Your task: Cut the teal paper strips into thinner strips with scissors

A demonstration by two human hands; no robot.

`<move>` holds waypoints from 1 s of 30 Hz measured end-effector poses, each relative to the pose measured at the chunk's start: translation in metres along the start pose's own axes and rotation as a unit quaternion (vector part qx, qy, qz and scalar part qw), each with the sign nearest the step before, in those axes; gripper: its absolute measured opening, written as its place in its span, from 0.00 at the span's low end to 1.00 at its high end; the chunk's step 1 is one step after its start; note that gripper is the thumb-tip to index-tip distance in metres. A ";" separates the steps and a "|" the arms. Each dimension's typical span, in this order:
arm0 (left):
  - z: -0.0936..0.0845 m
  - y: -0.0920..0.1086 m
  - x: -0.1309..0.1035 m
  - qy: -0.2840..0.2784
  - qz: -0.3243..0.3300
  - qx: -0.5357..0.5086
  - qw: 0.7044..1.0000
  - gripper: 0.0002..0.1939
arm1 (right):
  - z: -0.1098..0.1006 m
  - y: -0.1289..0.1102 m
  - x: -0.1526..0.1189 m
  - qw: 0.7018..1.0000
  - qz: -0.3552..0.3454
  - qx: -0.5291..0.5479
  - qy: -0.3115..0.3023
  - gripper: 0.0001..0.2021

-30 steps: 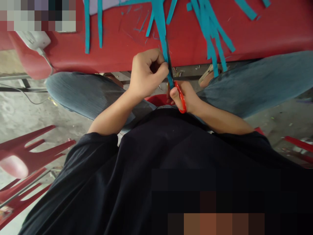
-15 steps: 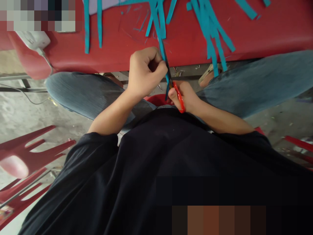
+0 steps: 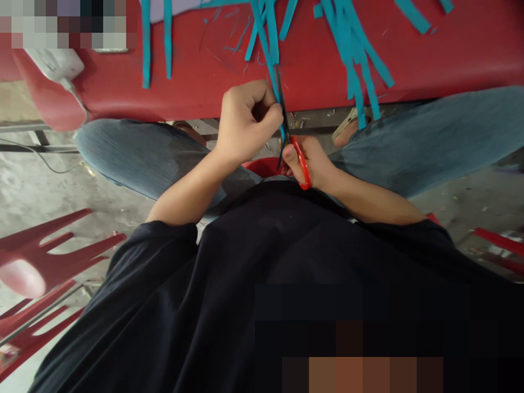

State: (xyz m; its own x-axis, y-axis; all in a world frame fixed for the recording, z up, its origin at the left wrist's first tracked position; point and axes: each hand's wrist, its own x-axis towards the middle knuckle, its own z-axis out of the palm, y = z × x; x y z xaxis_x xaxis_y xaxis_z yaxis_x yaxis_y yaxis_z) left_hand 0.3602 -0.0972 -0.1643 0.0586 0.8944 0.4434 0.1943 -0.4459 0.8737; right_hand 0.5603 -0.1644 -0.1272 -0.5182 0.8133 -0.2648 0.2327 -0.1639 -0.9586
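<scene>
My left hand point(image 3: 251, 117) pinches a narrow teal strip point(image 3: 268, 54) between thumb and forefinger, just beyond the front edge of the red table. The strip runs from the table down past my fingers, and its loose lower end hangs below them. My right hand point(image 3: 309, 158) is closed around the red handle of a pair of scissors point(image 3: 302, 166). The dark blades point away from me and lie along the right side of the strip, close to my left fingertips. Whether the blades are parted is hard to see.
More teal strips point(image 3: 347, 49) lie on the red table point(image 3: 196, 93), some hanging over its front edge. At the far left is a white plug block point(image 3: 61, 65) with a cable. Red plastic chairs point(image 3: 49, 245) stand on the left. A light purple sheet point(image 3: 176, 8) lies at the back.
My left hand has shifted very slightly right along with the strip. The scissors stay beside the strip in my right hand, nearly unmoved.
</scene>
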 end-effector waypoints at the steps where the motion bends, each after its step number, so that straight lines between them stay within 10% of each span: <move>1: 0.000 -0.002 0.000 0.001 0.001 -0.005 1.000 0.29 | 0.001 0.001 0.000 1.000 -0.012 0.001 0.009 0.35; 30: 0.000 -0.003 -0.002 -0.002 -0.046 -0.043 0.998 0.25 | 0.003 0.000 -0.001 1.000 0.012 -0.008 0.020 0.41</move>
State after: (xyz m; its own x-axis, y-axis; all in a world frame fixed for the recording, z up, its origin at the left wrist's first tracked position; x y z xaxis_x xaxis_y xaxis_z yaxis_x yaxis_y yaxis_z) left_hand 0.3595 -0.0979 -0.1681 0.0492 0.9319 0.3593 0.1150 -0.3627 0.9248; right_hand 0.5586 -0.1670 -0.1268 -0.4792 0.8311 -0.2822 0.2573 -0.1744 -0.9505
